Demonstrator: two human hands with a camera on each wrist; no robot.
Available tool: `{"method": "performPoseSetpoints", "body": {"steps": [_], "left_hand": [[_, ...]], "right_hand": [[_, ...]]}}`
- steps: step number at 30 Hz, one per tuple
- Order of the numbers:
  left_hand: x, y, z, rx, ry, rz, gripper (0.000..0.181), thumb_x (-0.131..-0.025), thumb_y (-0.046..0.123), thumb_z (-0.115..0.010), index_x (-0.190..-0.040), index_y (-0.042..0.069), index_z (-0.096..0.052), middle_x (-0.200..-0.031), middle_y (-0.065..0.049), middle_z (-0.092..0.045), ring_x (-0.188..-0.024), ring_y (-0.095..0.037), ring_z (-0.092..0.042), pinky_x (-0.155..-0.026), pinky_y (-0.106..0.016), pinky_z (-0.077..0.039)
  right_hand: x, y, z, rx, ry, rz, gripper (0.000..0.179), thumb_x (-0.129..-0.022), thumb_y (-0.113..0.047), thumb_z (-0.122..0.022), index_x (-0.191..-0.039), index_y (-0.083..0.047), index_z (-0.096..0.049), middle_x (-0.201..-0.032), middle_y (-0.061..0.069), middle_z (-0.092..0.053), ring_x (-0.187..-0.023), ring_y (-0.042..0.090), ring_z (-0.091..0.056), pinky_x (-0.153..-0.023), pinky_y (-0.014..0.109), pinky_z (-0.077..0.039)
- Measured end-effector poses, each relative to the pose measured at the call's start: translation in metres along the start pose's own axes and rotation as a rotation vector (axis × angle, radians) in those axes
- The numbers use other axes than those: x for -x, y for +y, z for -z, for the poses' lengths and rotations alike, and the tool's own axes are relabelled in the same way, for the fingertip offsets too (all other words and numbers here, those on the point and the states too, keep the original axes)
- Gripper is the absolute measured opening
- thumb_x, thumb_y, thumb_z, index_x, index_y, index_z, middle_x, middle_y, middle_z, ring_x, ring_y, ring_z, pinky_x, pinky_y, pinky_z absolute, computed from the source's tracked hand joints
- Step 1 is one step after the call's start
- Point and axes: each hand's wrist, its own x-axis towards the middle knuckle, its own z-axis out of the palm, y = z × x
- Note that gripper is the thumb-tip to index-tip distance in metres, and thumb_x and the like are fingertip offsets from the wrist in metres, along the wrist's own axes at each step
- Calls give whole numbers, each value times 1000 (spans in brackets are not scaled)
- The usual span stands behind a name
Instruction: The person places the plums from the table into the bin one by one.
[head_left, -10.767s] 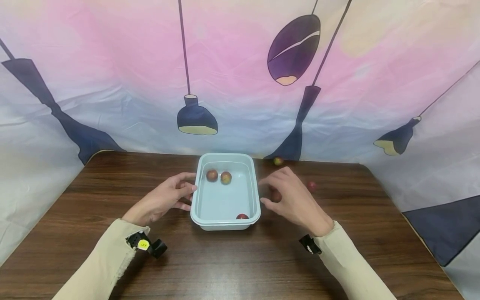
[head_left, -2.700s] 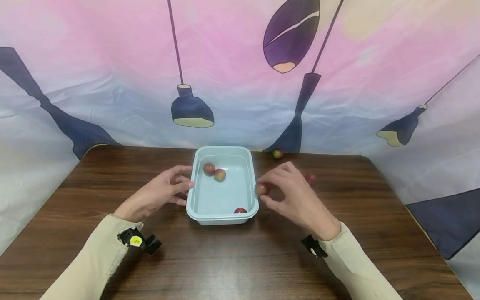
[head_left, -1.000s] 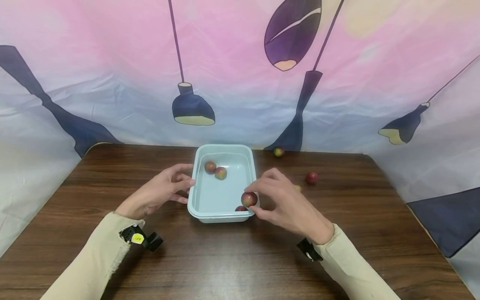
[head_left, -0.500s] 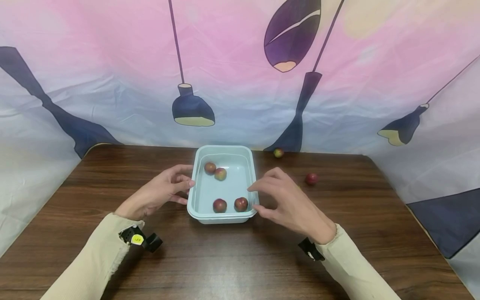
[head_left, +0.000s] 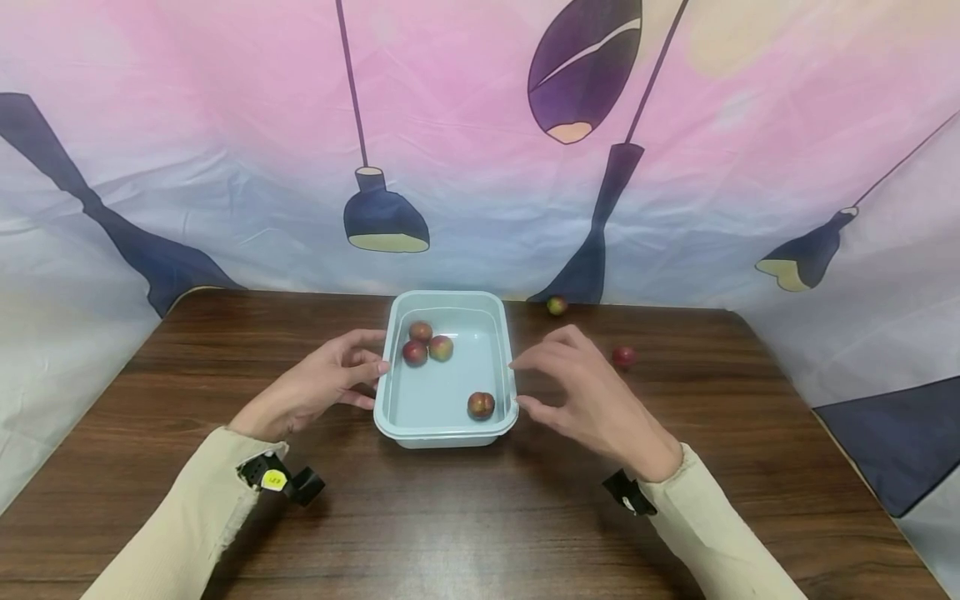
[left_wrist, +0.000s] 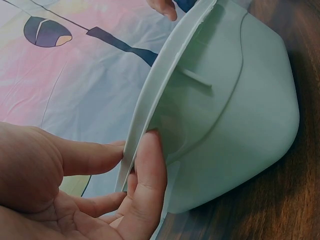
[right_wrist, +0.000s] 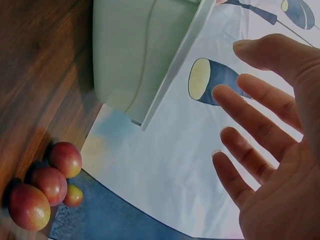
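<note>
Pinching the pale tub (head_left: 450, 432) by its left rim is your left hand (head_left: 326, 382); your right hand (head_left: 592, 400), loosely spread and holding nothing, hovers near the right rim. Four round fruits (head_left: 441, 347) lie inside; seemingly four outer fruits (right_wrist: 49, 186) rest right of it.

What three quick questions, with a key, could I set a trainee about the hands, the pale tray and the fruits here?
1. How many fruits lie inside the tray?

2. True or false: the right hand holds no fruit.

3. What does the left hand pinch?
A) a fruit
B) the tray's rim
C) the right hand

Key: 1. Four: three grouped at the far left, one apart near the near right corner. 2. True: its fingers hold nothing. 3. B.
</note>
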Motion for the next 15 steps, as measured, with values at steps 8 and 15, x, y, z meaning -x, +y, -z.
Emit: {"method": "performPoseSetpoints", "body": {"steps": [8,15], "left_hand": [[0,0,0,-2,1,-2,65,-105,15,-56,-159,-1,-22,-130,-32,-58,-99,-21,-70,-84,-36,-64],[0,0,0,0,-1,-2,66,-106,15,-56,-159,0,-21,-131,-32,-57,-98,-21,-70,-84,-36,-64]], "right_hand": [[1,6,5,6,3,-52,34,-85,-20,-84,-117,-15,-73,-112,-7,-73,-107,15,-51,-90,31,-49],[2,13,7,23,6,-76,34,-86,-22,-83,-118,-16,-73,-113,-6,-74,-106,15,-51,-88,30,-47]]}}
